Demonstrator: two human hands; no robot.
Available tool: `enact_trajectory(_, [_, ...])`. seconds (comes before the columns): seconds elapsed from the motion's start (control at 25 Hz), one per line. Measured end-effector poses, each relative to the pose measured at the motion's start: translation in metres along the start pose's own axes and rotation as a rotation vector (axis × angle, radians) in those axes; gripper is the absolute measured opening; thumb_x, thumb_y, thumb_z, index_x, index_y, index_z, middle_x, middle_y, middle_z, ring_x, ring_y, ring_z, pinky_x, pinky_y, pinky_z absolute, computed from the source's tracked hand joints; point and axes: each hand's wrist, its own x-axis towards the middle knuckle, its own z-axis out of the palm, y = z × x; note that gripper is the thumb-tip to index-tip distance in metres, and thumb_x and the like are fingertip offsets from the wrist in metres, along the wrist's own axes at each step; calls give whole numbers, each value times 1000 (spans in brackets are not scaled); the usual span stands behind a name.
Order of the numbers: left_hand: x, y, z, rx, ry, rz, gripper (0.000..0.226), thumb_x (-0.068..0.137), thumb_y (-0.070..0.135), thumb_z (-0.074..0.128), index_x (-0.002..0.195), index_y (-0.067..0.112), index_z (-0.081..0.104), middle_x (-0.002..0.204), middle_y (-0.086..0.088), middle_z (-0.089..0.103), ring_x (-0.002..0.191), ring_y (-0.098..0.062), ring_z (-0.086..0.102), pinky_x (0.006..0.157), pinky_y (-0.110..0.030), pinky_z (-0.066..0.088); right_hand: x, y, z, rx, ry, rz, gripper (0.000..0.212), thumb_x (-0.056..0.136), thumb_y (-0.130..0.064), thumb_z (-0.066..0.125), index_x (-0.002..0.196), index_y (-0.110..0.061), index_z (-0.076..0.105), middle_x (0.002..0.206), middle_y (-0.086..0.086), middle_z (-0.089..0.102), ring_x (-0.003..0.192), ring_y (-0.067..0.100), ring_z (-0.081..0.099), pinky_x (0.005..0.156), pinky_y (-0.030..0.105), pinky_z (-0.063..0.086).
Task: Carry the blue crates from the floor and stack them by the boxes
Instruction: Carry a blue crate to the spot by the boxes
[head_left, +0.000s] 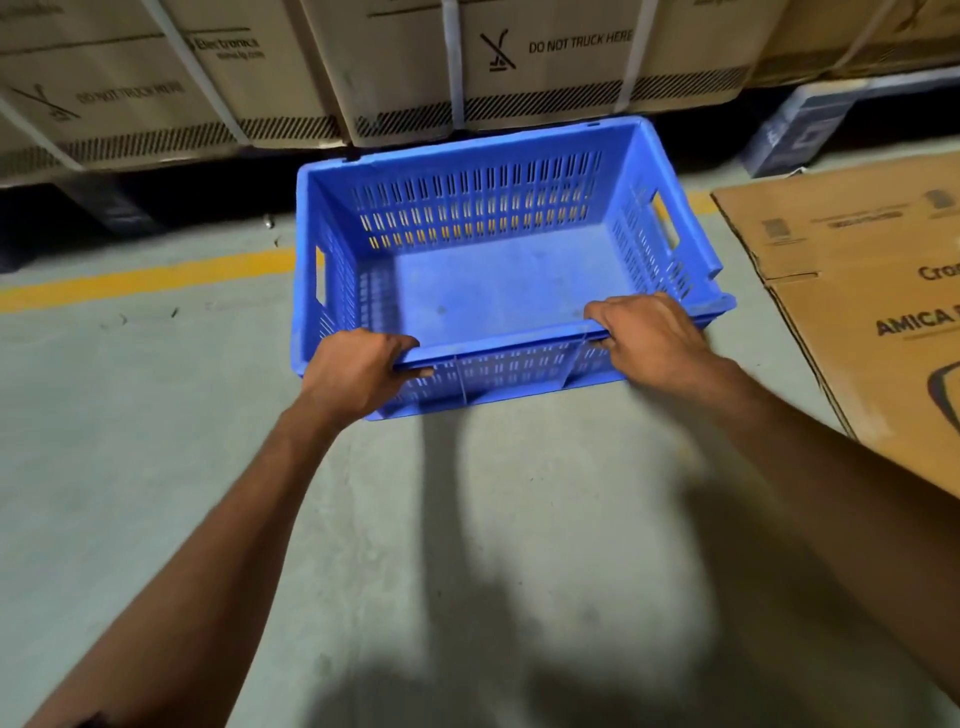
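Observation:
One empty blue crate (498, 280) with slotted walls and side handle holes fills the middle of the view. Both hands grip its near long rim. My left hand (358, 371) is shut on the rim near the left corner, thumb inside, fingers under the lip. My right hand (649, 332) is shut on the same rim near the right corner. The crate's far wall lies close to a row of large cardboard boxes (545, 57) marked "DO NOT TRUCK HERE". Whether the crate rests on the floor or hangs just above it, I cannot tell.
Grey concrete floor (156, 467) with a yellow painted line (145, 280) running behind the crate. A flattened cardboard sheet (872, 312) lies on the floor to the right. The boxes sit on dark pallets (795, 130). Shadows of my arms fall on the floor below.

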Motion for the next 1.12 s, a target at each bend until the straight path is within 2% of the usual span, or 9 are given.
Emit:
enact_trajectory(0.12, [2,-3,-1,8,-8,4,45,86,65,60,80,21,62,42,6,29,60,-31,63,52,-32,49,-2,-5,3,-24,10,27,24,81,-9,59,103,-18,57,90,4,65,86,33,63,74,37,40])
enact_trajectory(0.4, [4,-7,-7,-39,-64,4,39,89,63,58,84,24,64,42,9,36,62,-27,62,53,-31,45,-3,-11,0,-38,-5,49,23,80,-9,60,100,-19,56,90,5,64,90,32,63,76,39,40])
enact_trajectory(0.76, [-2,1,-4,-13,-18,-20,36,85,61,65,85,25,70,52,7,43,64,-30,62,53,-28,40,-5,-10,0,-18,-55,62,23,80,-5,57,99,-19,54,87,3,60,86,31,60,76,38,37])
enact_trajectory(0.96, [-1,-3,-5,-36,-55,9,36,87,62,61,86,27,69,41,10,30,59,-27,61,52,-30,45,-4,-11,-3,-14,-40,64,20,82,-10,60,100,-18,57,87,4,62,86,32,61,72,37,34])
enact_trajectory(1.12, [3,-8,-4,-19,-47,16,36,87,62,62,86,27,70,43,10,32,59,-26,60,52,-29,44,-2,-14,-3,-23,-52,89,22,80,-8,61,98,-18,56,83,3,60,83,32,61,73,38,36])
